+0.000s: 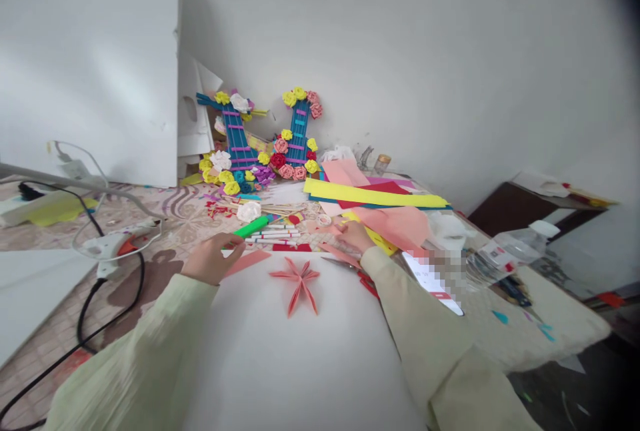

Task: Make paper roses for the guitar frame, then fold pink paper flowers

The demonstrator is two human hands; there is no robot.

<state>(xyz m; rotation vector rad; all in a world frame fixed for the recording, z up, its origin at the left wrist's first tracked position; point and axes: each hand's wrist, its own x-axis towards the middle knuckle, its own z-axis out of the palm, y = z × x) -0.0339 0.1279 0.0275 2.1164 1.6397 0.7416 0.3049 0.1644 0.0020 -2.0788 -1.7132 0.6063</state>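
Observation:
A folded pink paper flower (pixel 295 276) with several pointed petals lies on a white board (pixel 300 357) in front of me. My left hand (pixel 213 257) is at the board's far left corner, thumb and forefinger apart, beside a pink paper strip (pixel 250 261). Just beyond its fingertips lies a green tool (pixel 253 226), its kind unclear. My right hand (pixel 356 236) reaches past the far edge, its fingers pinched on a small pink paper piece (pixel 320 226). Under my right wrist are scissors with red handles (pixel 369 284), partly hidden by the sleeve.
Several markers (pixel 273 237) lie beyond the board. Two flower-trimmed blue craft pieces (pixel 299 131) lean at the wall. Coloured paper sheets (pixel 375 194), a phone (pixel 433 284) and a plastic bottle (pixel 510 251) are at right. A glue gun (pixel 115 244) with its black cable sits left.

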